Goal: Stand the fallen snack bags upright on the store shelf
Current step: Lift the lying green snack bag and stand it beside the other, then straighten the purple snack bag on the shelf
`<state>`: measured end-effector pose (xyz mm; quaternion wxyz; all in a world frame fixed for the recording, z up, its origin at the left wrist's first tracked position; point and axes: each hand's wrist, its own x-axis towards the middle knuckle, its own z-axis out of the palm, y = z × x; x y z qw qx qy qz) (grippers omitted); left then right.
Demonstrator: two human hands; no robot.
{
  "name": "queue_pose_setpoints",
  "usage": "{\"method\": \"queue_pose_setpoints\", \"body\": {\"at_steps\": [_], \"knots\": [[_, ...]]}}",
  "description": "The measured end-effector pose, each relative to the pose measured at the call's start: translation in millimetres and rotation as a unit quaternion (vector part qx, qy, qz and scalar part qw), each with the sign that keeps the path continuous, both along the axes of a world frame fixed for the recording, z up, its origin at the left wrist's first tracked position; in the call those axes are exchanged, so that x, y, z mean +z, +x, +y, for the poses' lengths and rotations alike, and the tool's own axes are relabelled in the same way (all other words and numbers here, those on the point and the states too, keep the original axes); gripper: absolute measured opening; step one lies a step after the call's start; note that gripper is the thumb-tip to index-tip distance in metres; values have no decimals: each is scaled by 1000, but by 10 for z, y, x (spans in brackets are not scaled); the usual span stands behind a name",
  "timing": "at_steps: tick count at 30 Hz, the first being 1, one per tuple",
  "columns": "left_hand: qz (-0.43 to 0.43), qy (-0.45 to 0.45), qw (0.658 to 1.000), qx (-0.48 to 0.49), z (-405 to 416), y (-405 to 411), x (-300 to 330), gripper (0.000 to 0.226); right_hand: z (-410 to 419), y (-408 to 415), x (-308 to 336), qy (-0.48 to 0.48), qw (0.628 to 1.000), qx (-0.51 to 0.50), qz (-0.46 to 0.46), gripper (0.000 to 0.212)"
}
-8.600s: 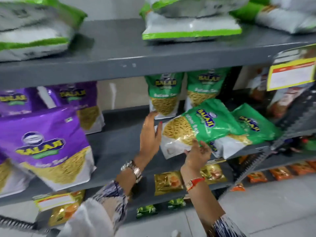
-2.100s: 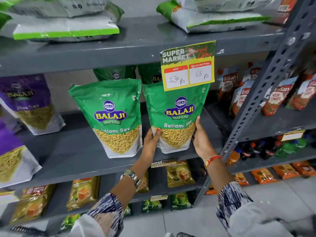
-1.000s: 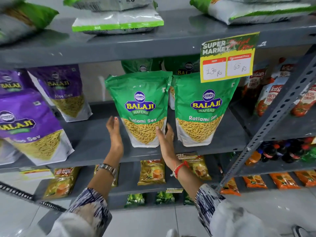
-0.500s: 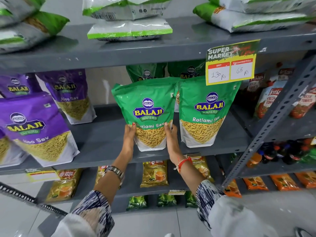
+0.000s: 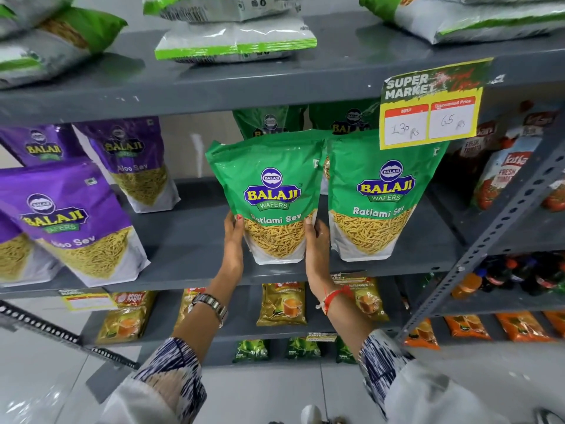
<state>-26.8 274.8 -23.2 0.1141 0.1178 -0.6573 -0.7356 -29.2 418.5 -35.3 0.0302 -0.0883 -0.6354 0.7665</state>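
Two green Ratlami Sev bags stand upright side by side at the front of the grey middle shelf (image 5: 189, 258). My left hand (image 5: 234, 240) presses the left edge of the left green bag (image 5: 272, 191), and my right hand (image 5: 316, 240) presses its right edge, so both hands clasp its lower part. The right green bag (image 5: 379, 194) stands free, touching its neighbour. Two more green bags (image 5: 269, 123) stand behind them, mostly hidden.
Purple Aloo Sev bags (image 5: 70, 215) lean at the left of the same shelf. A yellow price tag (image 5: 428, 117) hangs from the shelf above, where green-and-white bags (image 5: 235, 41) lie flat. Tomato sauce pouches (image 5: 504, 179) sit right of a slanted perforated post (image 5: 495, 228). Tea packets fill lower shelves.
My hands left the right green bag and moved onto the left green bag, closing in on its two sides. That bag now stands straighter, right against its neighbour.
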Motion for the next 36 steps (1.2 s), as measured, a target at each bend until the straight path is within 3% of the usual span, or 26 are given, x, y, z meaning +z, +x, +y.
{"method": "queue_pose_setpoints", "body": {"at_steps": [2,5,7,10,13,18,22,24,27,31,34,36], "knots": [[-9,-13,999,35,-57,41,-40,62,-39,144,-68,-3,997,-72,-9,55],[23,-21,996,88,-158,221,-66,52,-196,432,-237,5,993,-114,-3,37],[57,-18,989,132,-307,377,-115,37,-432,607,-300,-5,995,-97,6,15],[95,-24,977,188,-634,572,-156,18,-788,789,-375,-8,999,-15,27,11],[88,-22,968,234,-1260,802,-208,19,-1292,845,-364,9,997,65,33,13],[93,-13,935,341,-2392,1081,-180,12,-2244,731,-122,-33,993,107,46,20],[84,-21,955,283,-3016,1022,-151,10,-2909,491,-80,-33,991,122,34,46],[67,7,973,220,-3252,918,-229,29,-3128,392,-83,-47,991,124,21,53],[19,36,990,135,-3422,766,-355,76,-3314,386,-81,-94,985,141,31,53],[12,71,993,98,-3379,618,-250,61,-3458,388,-65,-95,983,155,39,65],[20,77,994,81,-3431,556,-267,95,-3493,351,-73,-84,983,160,35,54],[12,77,995,69,-3451,557,-238,107,-3504,313,-85,-64,984,161,33,43]]}}
